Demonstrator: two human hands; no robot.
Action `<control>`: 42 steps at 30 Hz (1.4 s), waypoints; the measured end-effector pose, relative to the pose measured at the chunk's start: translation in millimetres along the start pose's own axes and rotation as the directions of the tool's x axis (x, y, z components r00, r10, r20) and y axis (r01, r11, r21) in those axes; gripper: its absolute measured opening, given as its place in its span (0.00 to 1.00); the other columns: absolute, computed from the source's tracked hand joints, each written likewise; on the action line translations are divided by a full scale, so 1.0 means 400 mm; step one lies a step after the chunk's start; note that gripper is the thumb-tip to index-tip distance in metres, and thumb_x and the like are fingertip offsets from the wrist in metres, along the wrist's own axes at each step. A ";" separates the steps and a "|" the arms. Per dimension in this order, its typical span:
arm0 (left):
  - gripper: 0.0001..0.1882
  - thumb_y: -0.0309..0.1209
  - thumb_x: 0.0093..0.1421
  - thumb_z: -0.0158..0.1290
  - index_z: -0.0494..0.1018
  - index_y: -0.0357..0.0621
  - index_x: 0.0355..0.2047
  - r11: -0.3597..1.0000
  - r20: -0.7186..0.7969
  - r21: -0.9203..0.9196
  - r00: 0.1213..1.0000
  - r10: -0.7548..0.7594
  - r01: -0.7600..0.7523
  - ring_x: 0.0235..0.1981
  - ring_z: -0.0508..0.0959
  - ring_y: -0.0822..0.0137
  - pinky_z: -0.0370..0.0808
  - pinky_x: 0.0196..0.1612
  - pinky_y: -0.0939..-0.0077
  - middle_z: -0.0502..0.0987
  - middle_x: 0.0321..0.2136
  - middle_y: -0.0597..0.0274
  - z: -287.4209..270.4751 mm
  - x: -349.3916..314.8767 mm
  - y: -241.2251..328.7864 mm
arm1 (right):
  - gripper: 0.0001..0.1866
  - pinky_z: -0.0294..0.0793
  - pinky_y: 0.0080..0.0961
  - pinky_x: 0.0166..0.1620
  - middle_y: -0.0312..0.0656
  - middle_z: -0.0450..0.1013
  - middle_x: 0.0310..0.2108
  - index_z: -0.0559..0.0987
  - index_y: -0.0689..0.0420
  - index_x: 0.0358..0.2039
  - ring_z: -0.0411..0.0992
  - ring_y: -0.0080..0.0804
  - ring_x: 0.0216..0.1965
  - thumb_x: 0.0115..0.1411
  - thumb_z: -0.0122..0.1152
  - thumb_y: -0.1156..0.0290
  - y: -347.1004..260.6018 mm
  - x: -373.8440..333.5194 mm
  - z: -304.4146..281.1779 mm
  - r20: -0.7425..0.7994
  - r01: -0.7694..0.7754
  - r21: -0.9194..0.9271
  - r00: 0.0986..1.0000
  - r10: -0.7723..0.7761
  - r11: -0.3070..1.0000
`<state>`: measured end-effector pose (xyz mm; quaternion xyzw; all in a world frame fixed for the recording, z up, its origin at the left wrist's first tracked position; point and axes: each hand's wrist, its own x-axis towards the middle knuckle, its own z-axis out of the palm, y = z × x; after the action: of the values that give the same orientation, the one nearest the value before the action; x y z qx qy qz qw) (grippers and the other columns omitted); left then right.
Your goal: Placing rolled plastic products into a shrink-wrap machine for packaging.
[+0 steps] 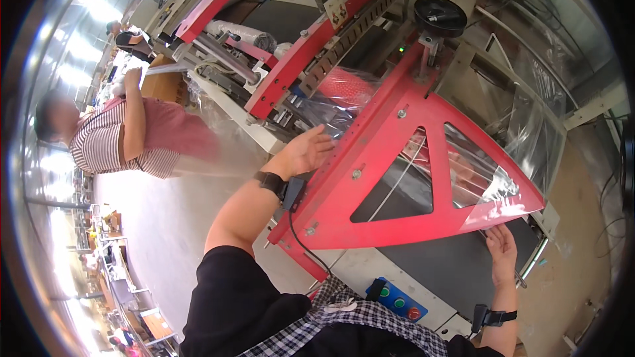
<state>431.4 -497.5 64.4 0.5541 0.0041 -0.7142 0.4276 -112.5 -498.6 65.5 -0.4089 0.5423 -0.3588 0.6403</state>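
Observation:
My left hand point(309, 152) is open, its fingers stretched toward clear plastic film point(331, 116) beside the red beam of a packaging machine. Whether the fingertips touch the film is hard to tell. A pink-red item with light dots point(347, 87) lies under the film. Between my arms spreads a red triangular frame point(393, 188) with cut-out windows, and shiny film hangs over its right corner. My right hand point(503, 243) is at that frame's near right edge, above a dark belt point(440, 261), fingers loosely curved and apart. Nothing shows plainly in it.
A control box point(397, 301) with green and red buttons sits near my waist. A black round disc point(440, 16) tops the frame's far end. Further red arms point(291, 59) and a film roll point(245, 34) stand beyond. At left, a person in a striped shirt point(112, 135) stands nearby.

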 end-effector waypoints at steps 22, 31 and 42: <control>0.17 0.39 0.58 0.49 0.69 0.41 0.42 0.572 -0.092 0.816 0.959 0.267 -0.081 0.29 0.79 0.67 0.75 0.34 0.71 0.77 0.23 0.58 -0.037 -0.273 0.067 | 0.20 0.73 0.35 0.46 0.55 0.68 0.45 0.68 0.67 0.49 0.69 0.44 0.44 0.56 0.56 0.76 0.294 -0.897 -0.285 -0.866 -0.179 0.100 0.469 0.174 0.979; 0.37 0.40 0.53 0.52 0.50 0.37 0.58 -0.200 0.072 0.948 0.445 0.892 0.248 0.30 0.77 0.47 0.73 0.33 0.57 0.76 0.26 0.46 0.081 -0.457 0.238 | 0.22 0.71 0.33 0.42 0.49 0.70 0.42 0.70 0.65 0.45 0.70 0.40 0.41 0.47 0.63 0.78 0.141 -0.966 -0.062 -0.803 -0.100 0.144 0.569 0.175 0.985; 0.11 0.32 0.48 0.56 0.77 0.39 0.31 0.376 0.784 0.475 0.577 0.230 -0.795 0.30 0.79 0.66 0.73 0.34 0.73 0.65 0.54 0.48 0.488 -0.570 -0.492 | 0.19 0.71 0.29 0.39 0.45 0.71 0.38 0.71 0.63 0.44 0.70 0.34 0.37 0.51 0.59 0.74 0.347 -1.038 -0.177 -0.782 -0.050 0.276 0.569 0.254 0.960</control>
<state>161.0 -328.3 229.0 0.3921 -0.6367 -0.5817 0.3201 -244.4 -76.6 99.9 -0.0769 0.7636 -0.5072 0.3922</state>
